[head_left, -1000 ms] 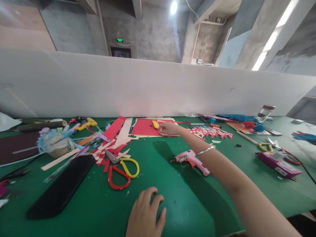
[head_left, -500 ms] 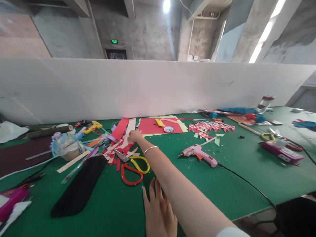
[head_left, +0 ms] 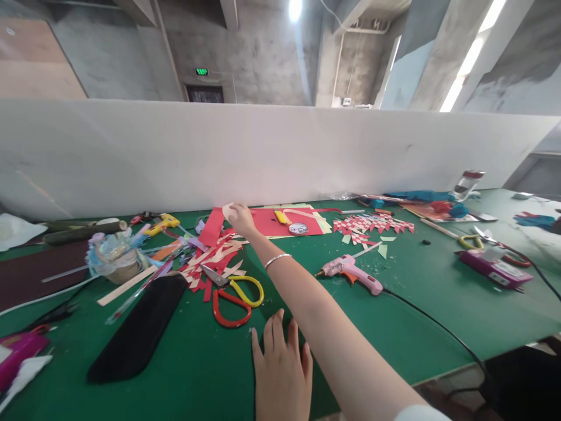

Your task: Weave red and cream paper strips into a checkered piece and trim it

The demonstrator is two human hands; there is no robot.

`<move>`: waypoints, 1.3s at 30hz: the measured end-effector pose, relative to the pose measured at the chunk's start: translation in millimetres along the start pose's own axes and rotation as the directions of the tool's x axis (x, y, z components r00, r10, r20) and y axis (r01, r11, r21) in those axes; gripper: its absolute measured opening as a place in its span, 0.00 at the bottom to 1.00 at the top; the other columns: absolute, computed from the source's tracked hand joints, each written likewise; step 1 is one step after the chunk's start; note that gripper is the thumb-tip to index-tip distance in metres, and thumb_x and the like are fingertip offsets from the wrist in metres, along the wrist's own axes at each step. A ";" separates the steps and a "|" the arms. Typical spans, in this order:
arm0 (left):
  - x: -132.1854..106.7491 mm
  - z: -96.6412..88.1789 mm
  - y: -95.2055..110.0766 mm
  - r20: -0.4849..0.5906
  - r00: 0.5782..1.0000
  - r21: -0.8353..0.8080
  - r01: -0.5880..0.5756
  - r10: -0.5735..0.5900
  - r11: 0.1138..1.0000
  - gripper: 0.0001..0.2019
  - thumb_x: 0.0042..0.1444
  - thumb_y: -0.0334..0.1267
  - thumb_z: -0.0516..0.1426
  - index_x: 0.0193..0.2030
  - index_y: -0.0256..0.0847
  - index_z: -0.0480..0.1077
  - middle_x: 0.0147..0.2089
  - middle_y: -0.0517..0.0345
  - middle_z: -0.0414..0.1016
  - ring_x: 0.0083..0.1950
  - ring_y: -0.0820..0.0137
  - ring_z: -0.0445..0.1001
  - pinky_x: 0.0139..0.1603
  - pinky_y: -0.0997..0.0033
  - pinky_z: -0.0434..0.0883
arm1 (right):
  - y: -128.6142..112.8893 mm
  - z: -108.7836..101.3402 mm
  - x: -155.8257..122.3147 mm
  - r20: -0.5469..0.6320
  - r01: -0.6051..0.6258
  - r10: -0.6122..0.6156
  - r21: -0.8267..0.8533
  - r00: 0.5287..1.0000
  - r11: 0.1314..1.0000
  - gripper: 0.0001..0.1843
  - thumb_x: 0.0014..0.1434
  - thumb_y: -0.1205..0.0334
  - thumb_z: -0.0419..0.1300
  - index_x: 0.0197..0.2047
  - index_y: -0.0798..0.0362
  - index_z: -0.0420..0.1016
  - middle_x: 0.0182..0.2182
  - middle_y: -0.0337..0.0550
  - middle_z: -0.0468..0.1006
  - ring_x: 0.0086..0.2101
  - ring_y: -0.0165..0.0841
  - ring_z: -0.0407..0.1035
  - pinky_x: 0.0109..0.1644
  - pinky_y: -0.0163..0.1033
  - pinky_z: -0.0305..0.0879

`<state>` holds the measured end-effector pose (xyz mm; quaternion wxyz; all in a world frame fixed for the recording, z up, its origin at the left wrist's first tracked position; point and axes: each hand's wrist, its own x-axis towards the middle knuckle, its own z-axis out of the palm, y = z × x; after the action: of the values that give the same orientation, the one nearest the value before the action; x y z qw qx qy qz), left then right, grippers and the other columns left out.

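Observation:
My right hand (head_left: 241, 218) reaches far across the green table (head_left: 407, 327) and pinches the end of a cream paper strip (head_left: 228, 209), lifted beside a red paper strip (head_left: 212, 226). A silver bracelet (head_left: 277, 259) circles that wrist. My left hand (head_left: 280, 368) lies flat on the table near the front edge, fingers spread, holding nothing. Below the right hand lies a heap of red and cream paper strips (head_left: 213, 257). Red and yellow scissors (head_left: 232, 292) rest just in front of the heap.
A pink glue gun (head_left: 350, 273) with a black cord lies right of my arm. A red sheet (head_left: 280, 223) carries a yellow knife (head_left: 279, 217) and a small round tin (head_left: 298, 228). A woven red-white piece (head_left: 372, 225), black case (head_left: 135, 327), bowl (head_left: 114, 260) and white wall (head_left: 280, 152) surround.
My right hand swung left from the red sheet, leaving the round tin there, reached the strip heap and has now lifted a cream strip's end. My left hand stayed flat.

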<state>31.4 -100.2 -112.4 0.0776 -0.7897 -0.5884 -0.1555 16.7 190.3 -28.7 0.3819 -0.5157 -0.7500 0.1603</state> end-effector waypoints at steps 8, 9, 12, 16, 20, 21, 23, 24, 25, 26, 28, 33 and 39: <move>-0.4 5.5 4.7 -0.148 0.987 -0.126 0.038 -0.057 0.991 0.16 0.54 0.32 0.50 0.50 0.43 0.66 0.56 0.45 0.65 0.55 0.55 0.66 0.53 0.40 0.62 | -41.5 -92.6 -45.4 0.005 0.429 -0.435 -0.165 0.901 0.888 0.21 0.60 0.70 0.47 0.57 0.58 0.62 0.58 0.45 0.60 0.56 0.32 0.55 0.58 0.37 0.53; 0.5 4.7 4.5 -0.173 0.983 -0.165 0.031 -0.060 0.986 0.16 0.53 0.32 0.50 0.50 0.43 0.65 0.56 0.46 0.63 0.55 0.55 0.65 0.53 0.43 0.64 | -45.7 -104.1 -62.3 0.049 0.529 -0.536 -0.253 0.843 0.810 0.21 0.60 0.70 0.47 0.57 0.59 0.61 0.57 0.47 0.61 0.55 0.35 0.56 0.57 0.40 0.54; 5.5 -6.7 0.0 -0.302 0.949 -0.314 -0.010 -0.090 0.949 0.12 0.54 0.32 0.51 0.46 0.41 0.64 0.53 0.46 0.61 0.54 0.59 0.65 0.47 0.57 0.70 | -47.0 -132.1 -125.2 0.219 0.698 -0.684 -0.430 0.696 0.573 0.19 0.62 0.70 0.45 0.56 0.59 0.62 0.55 0.49 0.65 0.51 0.36 0.59 0.53 0.44 0.56; 7.4 -34.7 -14.9 -0.654 0.754 -0.141 -0.039 -0.064 0.989 0.05 0.53 0.34 0.56 0.37 0.39 0.63 0.44 0.47 0.61 0.48 0.60 0.65 0.46 0.60 0.66 | -21.1 -152.3 -208.2 0.372 0.758 -0.687 -0.500 0.624 0.419 0.18 0.65 0.68 0.42 0.52 0.60 0.66 0.55 0.48 0.65 0.54 0.36 0.56 0.54 0.43 0.56; -0.6 -51.2 -28.1 -0.633 0.705 0.274 -0.182 0.319 0.944 0.13 0.50 0.39 0.60 0.43 0.43 0.68 0.44 0.52 0.67 0.46 0.63 0.66 0.56 0.59 0.52 | 17.3 -159.9 -268.2 0.406 0.723 -0.613 -0.518 0.678 0.457 0.17 0.64 0.66 0.45 0.51 0.61 0.67 0.54 0.47 0.67 0.54 0.36 0.56 0.53 0.43 0.57; -2.5 -51.8 -29.5 -0.557 0.748 0.285 -0.236 0.361 0.929 0.14 0.52 0.41 0.59 0.46 0.45 0.68 0.45 0.53 0.69 0.47 0.64 0.67 0.57 0.60 0.50 | 25.6 -161.8 -279.9 0.420 0.712 -0.584 -0.512 0.695 0.480 0.17 0.63 0.66 0.47 0.52 0.61 0.67 0.53 0.47 0.67 0.54 0.36 0.57 0.53 0.43 0.57; -4.5 -49.8 -30.7 -0.392 0.848 0.203 -0.297 0.356 0.933 0.13 0.57 0.40 0.54 0.50 0.46 0.67 0.49 0.56 0.71 0.49 0.66 0.68 0.55 0.61 0.51 | 38.6 -166.8 -299.9 0.448 0.691 -0.526 -0.476 0.723 0.544 0.17 0.62 0.63 0.50 0.53 0.59 0.66 0.52 0.47 0.69 0.53 0.36 0.59 0.54 0.43 0.57; -4.5 -47.9 -31.1 -0.315 0.884 0.146 -0.313 0.344 0.938 0.12 0.59 0.38 0.52 0.50 0.46 0.68 0.50 0.56 0.72 0.49 0.66 0.69 0.54 0.61 0.53 | 43.3 -170.1 -308.0 0.465 0.678 -0.495 -0.451 0.734 0.581 0.18 0.61 0.62 0.52 0.53 0.58 0.65 0.52 0.46 0.69 0.53 0.35 0.59 0.54 0.42 0.57; -3.8 -45.7 -31.8 -0.242 0.908 0.093 -0.330 0.343 0.939 0.11 0.60 0.36 0.51 0.48 0.46 0.68 0.49 0.57 0.73 0.49 0.66 0.69 0.52 0.62 0.55 | 46.8 -173.6 -314.8 0.479 0.661 -0.466 -0.424 0.744 0.618 0.18 0.61 0.62 0.52 0.54 0.58 0.65 0.51 0.46 0.69 0.52 0.35 0.60 0.54 0.42 0.57; -2.5 -43.4 -32.8 -0.175 0.917 0.052 -0.354 0.358 0.934 0.10 0.60 0.33 0.49 0.45 0.45 0.69 0.47 0.57 0.74 0.47 0.67 0.70 0.49 0.63 0.57 | 49.1 -177.1 -320.3 0.491 0.642 -0.438 -0.399 0.753 0.655 0.19 0.61 0.63 0.52 0.54 0.57 0.64 0.51 0.46 0.70 0.52 0.35 0.60 0.55 0.42 0.57; 0.9 -39.6 -35.8 -0.049 0.910 -0.003 -0.411 0.411 0.911 0.11 0.60 0.29 0.48 0.41 0.44 0.70 0.41 0.58 0.75 0.41 0.68 0.72 0.43 0.66 0.61 | 50.9 -183.2 -327.3 0.503 0.595 -0.390 -0.355 0.772 0.721 0.18 0.61 0.67 0.50 0.54 0.55 0.63 0.50 0.45 0.70 0.52 0.34 0.61 0.56 0.42 0.56; 7.1 -36.5 -36.6 0.021 0.871 -0.079 -0.488 0.490 0.870 0.12 0.61 0.28 0.46 0.39 0.41 0.70 0.35 0.58 0.74 0.35 0.69 0.71 0.35 0.68 0.62 | 42.1 -180.9 -326.5 0.464 0.451 -0.293 -0.277 0.836 0.848 0.11 0.58 0.68 0.53 0.45 0.55 0.66 0.45 0.47 0.71 0.48 0.36 0.64 0.53 0.45 0.59; 6.8 -41.2 -30.0 0.068 0.862 -0.201 -0.481 0.502 0.853 0.12 0.62 0.32 0.46 0.40 0.41 0.70 0.36 0.58 0.74 0.35 0.68 0.71 0.35 0.68 0.64 | 32.6 -159.0 -306.6 0.531 0.501 -0.309 -0.265 0.789 0.824 0.05 0.60 0.69 0.53 0.38 0.54 0.68 0.35 0.41 0.73 0.35 0.32 0.66 0.38 0.37 0.59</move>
<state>-1.8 -97.8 -73.2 0.0096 -0.9253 -0.3541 -0.1350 209.3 -95.2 -69.9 0.1052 -0.3502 -0.9300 0.0379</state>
